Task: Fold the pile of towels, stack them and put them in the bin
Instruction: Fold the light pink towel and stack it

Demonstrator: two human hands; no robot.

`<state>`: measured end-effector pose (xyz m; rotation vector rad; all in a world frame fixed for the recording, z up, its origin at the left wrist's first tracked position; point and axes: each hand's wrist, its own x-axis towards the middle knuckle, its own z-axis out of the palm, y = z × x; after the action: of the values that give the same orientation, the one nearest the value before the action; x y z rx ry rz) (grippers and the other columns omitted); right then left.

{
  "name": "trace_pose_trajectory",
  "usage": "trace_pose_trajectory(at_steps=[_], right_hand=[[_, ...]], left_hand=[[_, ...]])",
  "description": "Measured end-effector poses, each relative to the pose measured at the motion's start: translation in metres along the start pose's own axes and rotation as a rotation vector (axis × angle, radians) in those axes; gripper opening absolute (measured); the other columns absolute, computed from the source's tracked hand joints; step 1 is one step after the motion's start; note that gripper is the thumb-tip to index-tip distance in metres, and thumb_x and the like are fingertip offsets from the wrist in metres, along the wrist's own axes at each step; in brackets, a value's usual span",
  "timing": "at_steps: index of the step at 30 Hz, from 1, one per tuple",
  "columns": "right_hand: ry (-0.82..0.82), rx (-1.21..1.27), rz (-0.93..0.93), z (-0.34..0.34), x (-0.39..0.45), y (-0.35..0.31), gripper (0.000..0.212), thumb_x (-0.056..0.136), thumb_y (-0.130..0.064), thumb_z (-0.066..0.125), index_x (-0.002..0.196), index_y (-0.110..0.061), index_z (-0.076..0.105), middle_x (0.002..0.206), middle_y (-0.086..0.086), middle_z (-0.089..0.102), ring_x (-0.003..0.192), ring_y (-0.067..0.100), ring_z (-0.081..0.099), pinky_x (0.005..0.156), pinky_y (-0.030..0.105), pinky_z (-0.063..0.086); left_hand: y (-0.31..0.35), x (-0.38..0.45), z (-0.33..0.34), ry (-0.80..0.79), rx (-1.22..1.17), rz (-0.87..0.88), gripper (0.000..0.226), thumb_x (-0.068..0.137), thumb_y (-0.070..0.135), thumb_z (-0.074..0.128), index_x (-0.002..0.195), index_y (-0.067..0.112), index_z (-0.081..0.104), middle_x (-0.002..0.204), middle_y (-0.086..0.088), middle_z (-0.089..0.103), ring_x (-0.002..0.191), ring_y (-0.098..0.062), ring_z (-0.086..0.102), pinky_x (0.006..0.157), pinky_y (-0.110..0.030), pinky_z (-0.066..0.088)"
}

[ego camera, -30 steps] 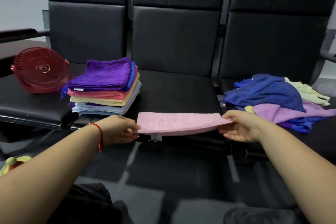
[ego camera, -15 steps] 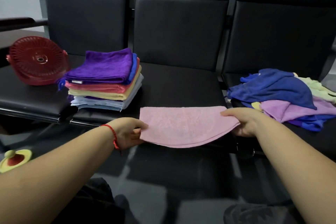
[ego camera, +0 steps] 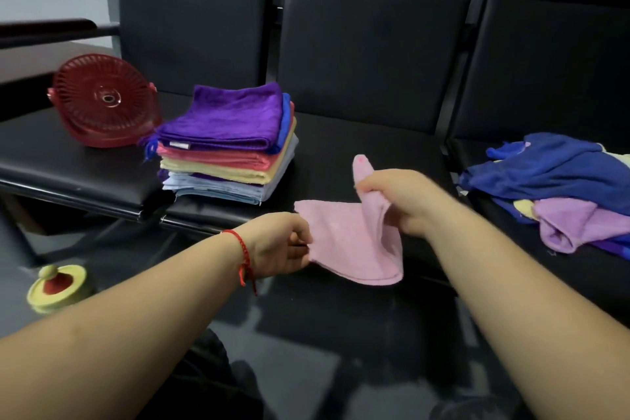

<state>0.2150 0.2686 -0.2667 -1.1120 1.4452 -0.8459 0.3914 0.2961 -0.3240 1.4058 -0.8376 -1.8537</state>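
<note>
Two hands pinch the pink towel [ego camera: 354, 242] in the middle of the frame: your left hand [ego camera: 283, 245] and right hand [ego camera: 392, 194]. You are mid-fold; next, bring the ends together evenly.

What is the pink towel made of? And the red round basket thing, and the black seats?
Pink towel: soft, fuzzy cloth, probably microfibre; it droops and folds limply between the left hand and right hand.
Red basket: looks like hard, shiny plastic, with moulded slots.
Black seats: smooth, slightly glossy padding, likely leather or imitation leather.
</note>
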Motion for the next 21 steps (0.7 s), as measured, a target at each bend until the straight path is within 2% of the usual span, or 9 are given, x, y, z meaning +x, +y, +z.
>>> trace_pose_trajectory(at_steps=[3, 5, 7, 11, 13, 15, 17, 19, 21], right_hand=[[-0.071, -0.204, -0.063, 0.038, 0.003, 0.015, 0.013, 0.074, -0.012, 0.063, 0.084, -0.009, 0.070, 0.079, 0.005, 0.060, 0.073, 0.019, 0.057, 0.062, 0.023, 0.043], [-0.123, -0.199, -0.054, 0.053, 0.004, 0.023, 0.014, 0.075, -0.011, 0.061, 0.083, -0.018, 0.070, 0.082, -0.002, 0.062, 0.072, 0.011, 0.060, 0.051, 0.012, 0.043], [-0.167, -0.216, -0.065, 0.060, 0.002, 0.025, 0.018, 0.083, -0.007, 0.058, 0.092, -0.020, 0.067, 0.072, -0.005, 0.055, 0.058, 0.006, 0.051, 0.039, 0.012, 0.036], [-0.140, -0.342, -0.153, 0.061, 0.003, 0.020, 0.033, 0.085, -0.009, 0.058, 0.116, -0.019, 0.064, 0.073, -0.005, 0.058, 0.063, 0.006, 0.052, 0.050, 0.018, 0.036], [-0.135, -0.362, -0.191, 0.059, 0.003, 0.018, 0.029, 0.085, -0.011, 0.059, 0.111, -0.022, 0.065, 0.074, -0.010, 0.057, 0.066, 0.003, 0.051, 0.053, 0.017, 0.036], [-0.176, -0.340, -0.185, 0.058, -0.001, 0.017, 0.019, 0.088, -0.013, 0.059, 0.102, -0.027, 0.062, 0.070, -0.011, 0.055, 0.060, 0.000, 0.051, 0.049, 0.014, 0.039], [-0.250, -0.239, -0.124, 0.058, -0.005, 0.017, 0.013, 0.093, -0.012, 0.056, 0.102, -0.017, 0.063, 0.064, -0.004, 0.054, 0.044, 0.001, 0.049, 0.041, 0.012, 0.038], [-0.308, -0.160, -0.092, 0.056, -0.002, 0.020, 0.020, 0.094, -0.009, 0.052, 0.106, 0.002, 0.063, 0.065, 0.004, 0.055, 0.045, 0.007, 0.046, 0.044, 0.018, 0.037], [-0.355, -0.136, -0.097, 0.049, -0.001, 0.020, 0.021, 0.094, -0.010, 0.052, 0.109, -0.004, 0.064, 0.073, 0.006, 0.062, 0.053, 0.012, 0.050, 0.048, 0.022, 0.040]], left_hand=[[0.000, -0.004, 0.005, -0.032, 0.024, 0.065, 0.030, 0.081, -0.007, 0.037, 0.085, 0.017, 0.053, 0.069, -0.002, 0.053, 0.058, -0.014, 0.051, 0.046, -0.018, 0.046], [0.000, -0.005, 0.006, -0.035, 0.050, 0.081, 0.032, 0.080, -0.008, 0.037, 0.084, 0.018, 0.056, 0.069, -0.002, 0.055, 0.058, -0.014, 0.051, 0.048, -0.017, 0.046], [0.000, -0.006, 0.005, -0.014, 0.061, 0.069, 0.030, 0.080, -0.008, 0.037, 0.084, 0.017, 0.054, 0.071, -0.003, 0.054, 0.057, -0.014, 0.051, 0.047, -0.017, 0.046], [0.002, -0.006, 0.001, 0.005, 0.049, 0.067, 0.030, 0.080, -0.009, 0.036, 0.080, 0.016, 0.053, 0.067, -0.004, 0.051, 0.052, -0.013, 0.050, 0.045, -0.018, 0.045], [0.003, -0.005, -0.001, 0.008, 0.049, 0.079, 0.030, 0.079, -0.009, 0.035, 0.080, 0.016, 0.053, 0.066, -0.004, 0.051, 0.049, -0.013, 0.051, 0.044, -0.018, 0.045], [0.004, -0.004, -0.002, 0.002, 0.060, 0.085, 0.031, 0.078, -0.009, 0.035, 0.084, 0.015, 0.055, 0.070, -0.005, 0.054, 0.051, -0.013, 0.053, 0.046, -0.018, 0.047], [0.004, -0.004, -0.002, -0.011, 0.078, 0.080, 0.029, 0.078, -0.007, 0.035, 0.082, 0.014, 0.056, 0.071, -0.004, 0.056, 0.055, -0.013, 0.054, 0.048, -0.018, 0.047], [0.005, -0.005, -0.003, -0.030, 0.081, 0.061, 0.025, 0.078, -0.002, 0.033, 0.075, 0.013, 0.054, 0.068, -0.003, 0.055, 0.056, -0.013, 0.052, 0.050, -0.019, 0.046], [0.007, -0.007, -0.003, -0.043, 0.062, 0.049, 0.022, 0.078, 0.007, 0.035, 0.073, 0.014, 0.055, 0.067, -0.002, 0.055, 0.058, -0.014, 0.051, 0.056, -0.022, 0.043]])
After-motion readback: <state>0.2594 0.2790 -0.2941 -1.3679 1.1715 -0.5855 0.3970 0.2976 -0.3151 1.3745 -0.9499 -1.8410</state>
